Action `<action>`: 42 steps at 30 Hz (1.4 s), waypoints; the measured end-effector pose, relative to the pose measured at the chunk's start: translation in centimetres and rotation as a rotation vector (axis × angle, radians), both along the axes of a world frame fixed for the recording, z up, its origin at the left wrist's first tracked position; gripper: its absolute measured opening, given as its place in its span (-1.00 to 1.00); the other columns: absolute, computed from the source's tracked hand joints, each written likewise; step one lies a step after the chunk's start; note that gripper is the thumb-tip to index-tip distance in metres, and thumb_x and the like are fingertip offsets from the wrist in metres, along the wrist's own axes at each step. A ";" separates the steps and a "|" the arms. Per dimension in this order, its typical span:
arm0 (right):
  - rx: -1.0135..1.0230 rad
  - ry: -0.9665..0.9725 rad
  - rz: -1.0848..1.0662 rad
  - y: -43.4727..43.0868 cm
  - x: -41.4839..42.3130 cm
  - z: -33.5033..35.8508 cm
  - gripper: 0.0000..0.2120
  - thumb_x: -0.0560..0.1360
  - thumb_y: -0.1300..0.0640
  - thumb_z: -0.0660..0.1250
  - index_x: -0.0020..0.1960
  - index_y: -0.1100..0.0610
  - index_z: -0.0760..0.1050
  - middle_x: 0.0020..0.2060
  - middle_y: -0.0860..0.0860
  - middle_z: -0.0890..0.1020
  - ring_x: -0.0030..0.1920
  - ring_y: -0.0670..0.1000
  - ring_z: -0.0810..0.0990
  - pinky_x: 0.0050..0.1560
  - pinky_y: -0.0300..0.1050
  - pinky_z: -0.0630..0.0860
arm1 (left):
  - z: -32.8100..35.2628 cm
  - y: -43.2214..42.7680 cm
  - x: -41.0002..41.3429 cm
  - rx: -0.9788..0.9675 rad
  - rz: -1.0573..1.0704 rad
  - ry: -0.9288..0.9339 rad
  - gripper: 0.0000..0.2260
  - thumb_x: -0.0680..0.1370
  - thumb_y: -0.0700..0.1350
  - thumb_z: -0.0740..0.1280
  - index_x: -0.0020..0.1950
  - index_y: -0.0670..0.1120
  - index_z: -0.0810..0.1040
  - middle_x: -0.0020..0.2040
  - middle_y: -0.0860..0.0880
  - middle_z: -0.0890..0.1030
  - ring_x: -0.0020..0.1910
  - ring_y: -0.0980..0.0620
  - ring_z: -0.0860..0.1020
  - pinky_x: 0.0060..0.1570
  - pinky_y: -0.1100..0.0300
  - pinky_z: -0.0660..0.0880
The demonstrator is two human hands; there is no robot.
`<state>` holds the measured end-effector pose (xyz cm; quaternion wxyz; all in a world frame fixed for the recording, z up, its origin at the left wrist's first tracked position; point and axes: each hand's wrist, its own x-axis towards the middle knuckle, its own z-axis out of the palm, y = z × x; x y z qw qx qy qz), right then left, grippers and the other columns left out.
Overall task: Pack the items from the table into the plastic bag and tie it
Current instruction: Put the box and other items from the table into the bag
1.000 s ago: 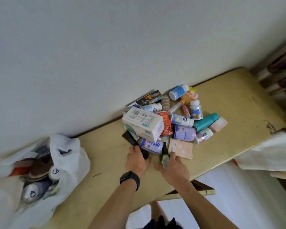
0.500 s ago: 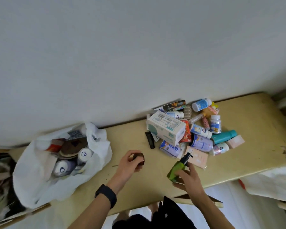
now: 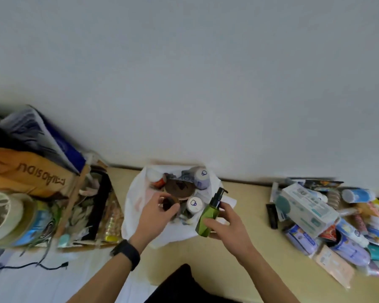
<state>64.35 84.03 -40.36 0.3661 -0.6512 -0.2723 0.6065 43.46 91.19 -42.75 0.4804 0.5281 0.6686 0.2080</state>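
Note:
An open white plastic bag point(image 3: 138, 189) lies on the yellow table point(image 3: 254, 206) against the wall, with several bottles and a brown round item inside. My left hand point(image 3: 155, 213) holds a small dark round jar point(image 3: 169, 203) over the bag's mouth. My right hand point(image 3: 225, 224) grips a green pump bottle point(image 3: 207, 216) with a black pump at the bag's right edge. A pile of bottles, pouches and a white-and-teal box point(image 3: 306, 206) lies on the table to the right.
A black tube point(image 3: 271, 216) lies beside the pile. Left of the bag stands a cardboard box point(image 3: 74, 193) with an orange bag point(image 3: 31, 171), tape rolls point(image 3: 4, 215) and clutter. A black cable point(image 3: 31, 265) runs across the white surface below.
Both hands lifted a jar and the green bottle from the pile and carried them left to the bag. The view swung left with them.

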 end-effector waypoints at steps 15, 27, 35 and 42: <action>-0.147 -0.759 0.493 9.0 -8.9 -5.3 -0.46 0.44 -0.17 0.32 0.34 0.01 0.34 0.07 0.04 0.64 -0.09 0.07 0.61 -0.29 -0.24 0.51 | -6.1 2.8 -3.9 0.155 -0.572 0.597 -0.58 0.50 0.14 0.33 0.29 0.02 0.37 0.21 -0.03 0.46 0.10 -0.08 0.50 0.03 0.00 0.50; -0.095 -1.178 0.787 7.0 -6.5 -6.1 -0.60 0.53 -0.09 0.14 0.31 0.02 0.40 0.25 0.02 0.49 0.23 0.11 0.44 0.18 0.03 0.40 | -4.4 4.5 -10.3 -0.127 -0.940 1.225 -0.56 0.55 0.05 0.26 0.42 0.02 0.33 0.35 -0.10 0.43 0.31 -0.14 0.39 0.31 -0.03 0.27; -0.195 -1.274 1.118 4.9 -3.4 -4.1 -0.44 0.52 -0.34 -0.02 0.25 -0.05 0.51 0.16 0.05 0.56 0.18 0.13 0.48 0.21 0.07 0.33 | -0.8 5.1 -8.9 0.068 -0.783 1.024 -0.79 0.63 -0.09 0.14 0.20 0.07 0.50 0.06 0.01 0.63 0.04 -0.05 0.58 -0.03 0.10 0.36; -0.140 -1.330 1.040 2.3 -2.9 -3.2 -0.39 0.52 -0.37 -0.09 0.03 -0.04 0.62 0.02 0.00 0.58 0.10 0.10 0.49 0.17 0.06 0.23 | 2.2 5.6 -8.8 0.391 0.170 0.148 -0.82 0.65 -0.14 0.17 0.12 0.11 0.49 -0.24 -0.05 0.59 -0.41 0.02 0.48 -0.37 0.09 0.38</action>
